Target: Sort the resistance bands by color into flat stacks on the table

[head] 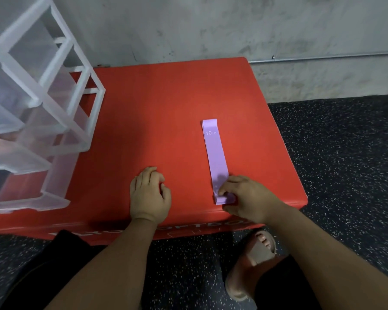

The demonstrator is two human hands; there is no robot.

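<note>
Seeing one colour out: the purple bands (216, 153) lie as a flat stack on the red box (161, 113), right of its middle. The stack's long axis runs from the box's near edge toward the far edge, with "10 LB" printed on the top band at the far end. Our right hand (244, 198) is at the stack's near end, close to the box's near-right corner. Its fingers are curled down onto the layered ends and pinch them; we can't tell how many layers are in the pinch. Our left hand (149, 193) rests on the box top by the near edge, about mid-width and well apart from the stack. Its fingers are loosely curled with nothing in them. A clear plastic drawer unit (38, 97) stands on the box's left side, contents too blurred to tell. A sandalled foot (255, 258) is on the speckled floor (345, 164) just below the box's near edge, under the right forearm.
</note>
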